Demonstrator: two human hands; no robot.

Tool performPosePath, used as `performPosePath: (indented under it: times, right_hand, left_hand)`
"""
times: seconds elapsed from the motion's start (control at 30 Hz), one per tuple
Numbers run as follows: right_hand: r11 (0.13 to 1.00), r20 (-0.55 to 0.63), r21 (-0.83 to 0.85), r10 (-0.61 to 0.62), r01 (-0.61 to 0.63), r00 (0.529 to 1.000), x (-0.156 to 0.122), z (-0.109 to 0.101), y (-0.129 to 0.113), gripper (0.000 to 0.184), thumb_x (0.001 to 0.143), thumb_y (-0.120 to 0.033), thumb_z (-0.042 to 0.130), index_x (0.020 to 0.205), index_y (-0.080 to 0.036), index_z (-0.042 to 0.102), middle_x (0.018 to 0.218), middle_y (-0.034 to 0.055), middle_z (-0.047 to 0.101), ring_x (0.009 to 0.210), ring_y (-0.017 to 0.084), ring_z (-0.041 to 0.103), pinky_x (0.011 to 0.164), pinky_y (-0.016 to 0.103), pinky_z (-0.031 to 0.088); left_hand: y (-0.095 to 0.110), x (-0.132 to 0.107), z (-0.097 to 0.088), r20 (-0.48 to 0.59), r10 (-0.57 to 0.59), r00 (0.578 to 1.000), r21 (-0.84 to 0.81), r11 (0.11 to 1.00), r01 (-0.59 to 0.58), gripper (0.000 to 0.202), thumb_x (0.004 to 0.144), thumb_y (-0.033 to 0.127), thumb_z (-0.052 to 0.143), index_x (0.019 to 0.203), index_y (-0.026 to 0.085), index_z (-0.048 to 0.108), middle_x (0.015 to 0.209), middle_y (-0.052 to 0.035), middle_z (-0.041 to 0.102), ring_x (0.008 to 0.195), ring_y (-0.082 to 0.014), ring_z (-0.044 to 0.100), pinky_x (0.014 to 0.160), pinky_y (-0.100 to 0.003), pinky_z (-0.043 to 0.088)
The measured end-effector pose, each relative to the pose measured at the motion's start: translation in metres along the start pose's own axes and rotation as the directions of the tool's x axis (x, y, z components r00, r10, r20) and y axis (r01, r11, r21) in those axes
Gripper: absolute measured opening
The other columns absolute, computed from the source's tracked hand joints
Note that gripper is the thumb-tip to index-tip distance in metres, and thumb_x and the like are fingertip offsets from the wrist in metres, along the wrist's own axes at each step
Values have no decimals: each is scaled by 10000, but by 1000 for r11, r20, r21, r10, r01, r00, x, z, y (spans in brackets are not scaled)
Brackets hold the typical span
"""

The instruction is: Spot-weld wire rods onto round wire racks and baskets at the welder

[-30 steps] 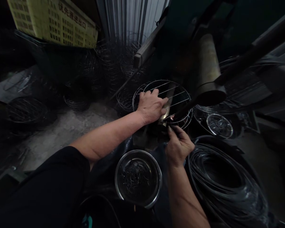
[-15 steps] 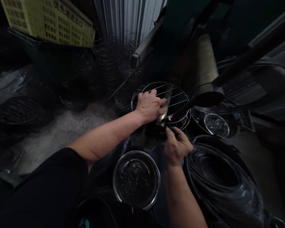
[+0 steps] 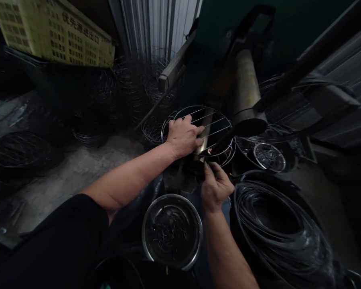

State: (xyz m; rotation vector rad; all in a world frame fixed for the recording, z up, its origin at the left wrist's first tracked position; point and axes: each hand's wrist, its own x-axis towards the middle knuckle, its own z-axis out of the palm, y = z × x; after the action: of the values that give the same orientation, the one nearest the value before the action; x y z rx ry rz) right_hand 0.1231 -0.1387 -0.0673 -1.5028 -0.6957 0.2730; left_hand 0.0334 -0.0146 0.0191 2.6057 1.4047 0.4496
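Observation:
My left hand (image 3: 183, 136) lies palm down on a round wire rack (image 3: 216, 120), its fingers curled over the parallel bars. My right hand (image 3: 215, 188) is pinched at the fingertips just below the rack's near rim, and a thin short wire (image 3: 205, 165) seems to lie between them. A dark tapered torch nozzle (image 3: 239, 130) points at the rack, with a small glow at its tip. Just below my hands stands a steel bowl (image 3: 172, 232) holding several short wire pieces. The rack's underside is hidden in shadow.
A large coil of wire (image 3: 276, 228) lies to the right of my right arm. A round rack in a dark container (image 3: 269, 157) sits beyond it. Stacked wire racks (image 3: 129, 88) crowd the back, above a concrete floor (image 3: 75, 176). A metal pipe (image 3: 246, 84) rises behind the nozzle.
The whole view has drifted, so everything sits further left in the picture. My right hand has shifted slightly toward the rack's rim. My left hand stays on the rack.

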Motion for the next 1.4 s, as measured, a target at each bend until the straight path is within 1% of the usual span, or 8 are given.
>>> performPosePath:
  times: [0.13, 0.23, 0.47, 0.6, 0.73, 0.97, 1.23, 1.4]
  right_hand:
    - [966, 188, 113, 210, -233, 960, 4, -4, -8, 316, 685, -385, 764, 896, -150, 778, 795, 40, 744, 650, 163, 644, 675, 317, 557]
    - [918, 203, 191, 309, -347, 929, 9, -5, -15, 309, 658, -363, 792, 881, -151, 780, 738, 16, 727, 558, 132, 595, 622, 312, 554]
    - [995, 42, 70, 75, -78, 996, 5, -2, -5, 248, 693, -347, 757, 830, -141, 775, 810, 64, 749, 761, 197, 677, 772, 343, 552]
    - [998, -29, -8, -56, 56, 998, 4, -2, 3, 253, 709, -371, 744, 812, -141, 769, 784, 65, 745, 744, 198, 682, 747, 337, 550]
    - [993, -37, -38, -111, 109, 993, 5, -3, 9, 253, 727, -385, 732, 809, -148, 767, 766, 59, 741, 730, 196, 681, 733, 339, 548]
    - [997, -19, -8, -71, 71, 997, 8, -2, 6, 245, 734, -371, 718, 828, -149, 762, 774, 52, 734, 719, 185, 671, 724, 331, 550]
    - [995, 38, 53, 77, -79, 996, 18, 5, -11, 247, 692, -360, 741, 806, -141, 746, 615, 4, 677, 524, 145, 620, 513, 251, 502]
    - [985, 167, 34, 159, -167, 973, 19, -4, -18, 321, 712, -417, 726, 850, -128, 748, 555, -4, 644, 439, 136, 576, 417, 234, 446]
  left_hand:
    - [2, -4, -2, -23, 27, 999, 43, 999, -26, 368, 848, 424, 624, 1202, 353, 698, 1213, -96, 552, 1091, -312, 519, 899, -449, 342]
    - [4, -6, -2, -29, 34, 999, 59, 998, -32, 361, 856, 409, 613, 1201, 343, 697, 1221, -106, 554, 1077, -312, 517, 886, -452, 349]
    - [6, -7, 0, -37, 49, 998, 50, 998, -47, 365, 869, 425, 594, 1211, 337, 690, 1242, -115, 543, 1072, -316, 518, 883, -457, 353]
    - [6, -6, -1, -28, 41, 999, 53, 998, -39, 378, 869, 410, 594, 1231, 341, 682, 1237, -117, 549, 1071, -321, 526, 876, -452, 356]
    - [6, -4, 1, -25, 38, 999, 39, 999, -37, 380, 870, 430, 598, 1231, 345, 684, 1223, -110, 548, 1080, -316, 523, 885, -452, 346]
    - [3, 3, 2, 26, 2, 1000, -6, 1000, -2, 384, 863, 443, 602, 1230, 364, 685, 1206, -86, 553, 1092, -299, 531, 904, -436, 334]
    - [-1, 13, 4, 62, -41, 997, -64, 997, 45, 364, 830, 427, 602, 1160, 339, 729, 1152, -85, 577, 1084, -311, 565, 910, -453, 366]
    - [-2, 14, 5, 86, -55, 995, -68, 996, 61, 385, 817, 428, 602, 1172, 348, 726, 1132, -89, 588, 1077, -310, 578, 920, -462, 380]
